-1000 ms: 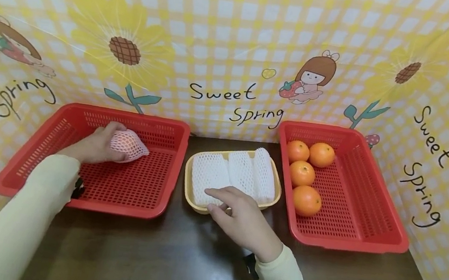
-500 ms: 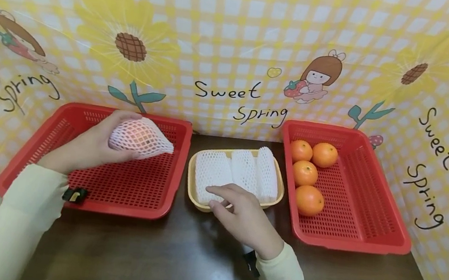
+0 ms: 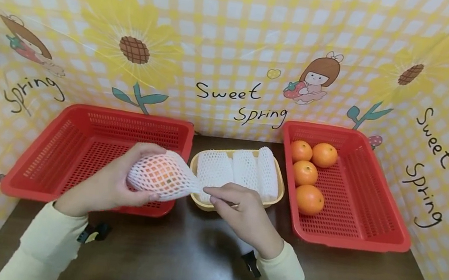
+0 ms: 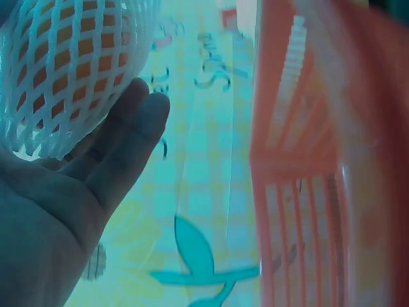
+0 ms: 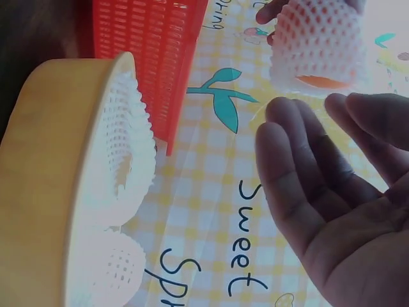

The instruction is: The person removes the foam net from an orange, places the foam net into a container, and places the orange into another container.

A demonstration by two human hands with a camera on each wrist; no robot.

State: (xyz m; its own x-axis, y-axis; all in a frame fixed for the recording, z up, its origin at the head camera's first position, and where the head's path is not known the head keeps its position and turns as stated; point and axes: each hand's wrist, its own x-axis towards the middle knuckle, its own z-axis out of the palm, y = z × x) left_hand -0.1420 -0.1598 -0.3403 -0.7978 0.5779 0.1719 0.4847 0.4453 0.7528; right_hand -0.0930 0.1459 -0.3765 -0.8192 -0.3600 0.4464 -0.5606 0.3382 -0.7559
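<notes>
My left hand (image 3: 112,186) grips an orange in a white foam net sleeve (image 3: 161,174), held over the front right corner of the left red basket (image 3: 94,114). Orange peel shows through the mesh, and the loose end of the sleeve tapers toward the right. Fingers curl along the netted orange (image 4: 70,70) in the left wrist view. Right at that tapered end are the fingertips of my right hand (image 3: 244,214). In the right wrist view the thumb and fingers of the right hand (image 5: 339,211) stand apart, just short of the sleeve's opening.
Between the baskets sits a small yellow tray (image 3: 279,196) with white foam nets (image 3: 244,166) in it. The right red basket (image 3: 347,246) has several oranges (image 3: 305,174) along its left side. A checkered cloth (image 3: 223,25) rises behind the brown table (image 3: 172,266).
My left hand has lifted the netted orange out of the left basket and brought it right and toward me, up to the right hand. The right hand has hardly moved.
</notes>
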